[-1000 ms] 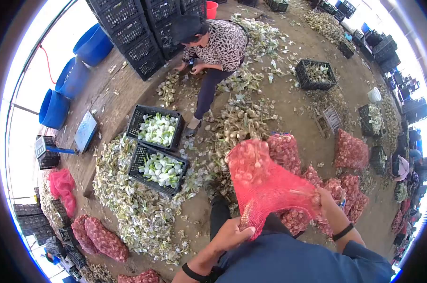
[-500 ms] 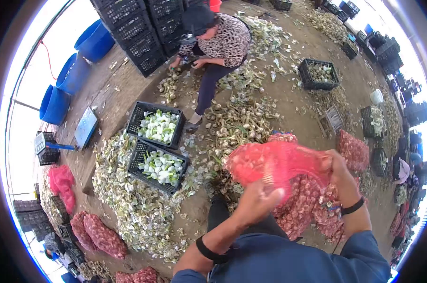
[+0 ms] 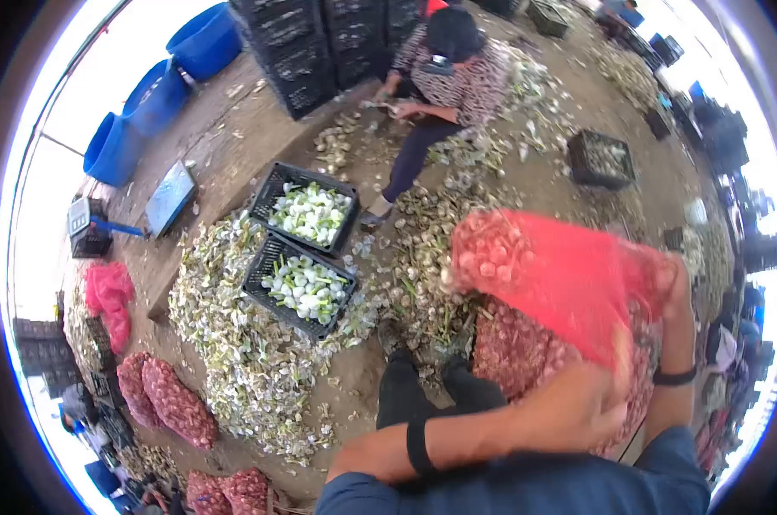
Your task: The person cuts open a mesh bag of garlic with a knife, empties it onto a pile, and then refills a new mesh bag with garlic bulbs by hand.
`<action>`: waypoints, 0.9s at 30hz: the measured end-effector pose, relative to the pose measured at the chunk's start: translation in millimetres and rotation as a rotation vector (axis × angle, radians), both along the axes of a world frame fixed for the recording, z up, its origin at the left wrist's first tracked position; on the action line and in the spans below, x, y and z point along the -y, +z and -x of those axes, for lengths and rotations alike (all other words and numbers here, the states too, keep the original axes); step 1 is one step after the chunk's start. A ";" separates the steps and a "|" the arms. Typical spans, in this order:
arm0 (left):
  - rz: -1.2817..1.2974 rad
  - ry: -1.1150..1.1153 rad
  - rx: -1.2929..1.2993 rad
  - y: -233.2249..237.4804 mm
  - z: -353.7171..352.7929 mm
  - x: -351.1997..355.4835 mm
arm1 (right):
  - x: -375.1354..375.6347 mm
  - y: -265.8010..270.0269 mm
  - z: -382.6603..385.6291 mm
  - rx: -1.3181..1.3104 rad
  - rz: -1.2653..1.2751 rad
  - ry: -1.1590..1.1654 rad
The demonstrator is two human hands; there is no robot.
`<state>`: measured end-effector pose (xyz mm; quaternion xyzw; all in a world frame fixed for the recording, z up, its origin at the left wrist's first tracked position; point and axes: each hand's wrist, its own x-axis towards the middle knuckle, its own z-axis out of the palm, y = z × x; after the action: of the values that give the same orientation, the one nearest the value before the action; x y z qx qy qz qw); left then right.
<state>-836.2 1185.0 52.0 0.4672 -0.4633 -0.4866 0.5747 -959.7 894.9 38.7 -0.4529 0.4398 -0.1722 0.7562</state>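
Note:
A red mesh bag (image 3: 560, 266) with garlic bulbs (image 3: 490, 249) in its left end stretches out in front of me. My right hand (image 3: 663, 279) is closed on the bag's upper right end, partly hidden by mesh. My left hand (image 3: 586, 403) is at the bag's lower edge, blurred, so its fingers cannot be made out. Beneath the raised bag lies a full red mesh sack of bulbs (image 3: 517, 352). Loose bulbs with stalks (image 3: 427, 257) cover the ground beyond my feet.
Two black crates (image 3: 311, 215) (image 3: 298, 287) of white trimmed bulbs stand left of centre beside a peelings heap (image 3: 234, 343). A seated co-worker (image 3: 466, 77) handles bulbs ahead, near stacked black crates (image 3: 307, 51). Full red sacks (image 3: 178, 403) lie at left.
The red bag has swung to the right and spread out wider. My left hand has moved right and down, across my body. My right hand has moved right, and the whole view has shifted.

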 end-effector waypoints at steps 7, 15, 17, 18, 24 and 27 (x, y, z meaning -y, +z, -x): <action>0.192 0.489 -0.008 -39.5 -12.2 10.1 | -2.7 -111.9 -12.2 -0.081 -0.148 -0.055; -0.215 0.031 -0.093 -16.7 -45.1 -21.5 | 7.3 -29.1 -48.8 0.032 0.032 0.110; 0.096 0.149 -0.028 -13.9 -13.2 -30.2 | -13.6 20.8 -76.4 0.066 0.210 0.202; 0.232 0.154 -0.006 -8.0 -11.2 -33.4 | -19.3 27.4 -79.3 0.074 0.294 0.238; 0.030 0.207 -0.104 -26.2 -21.7 -23.7 | 14.9 -24.5 -26.4 -0.061 0.141 -0.074; -0.160 0.075 -0.157 -34.7 -12.1 -35.2 | 12.9 -24.6 -12.6 -0.095 -0.033 -0.042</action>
<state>-824.1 1220.2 17.4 0.4890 -0.3587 -0.5353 0.5879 -947.1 882.0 14.1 -0.4386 0.4873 -0.1592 0.7381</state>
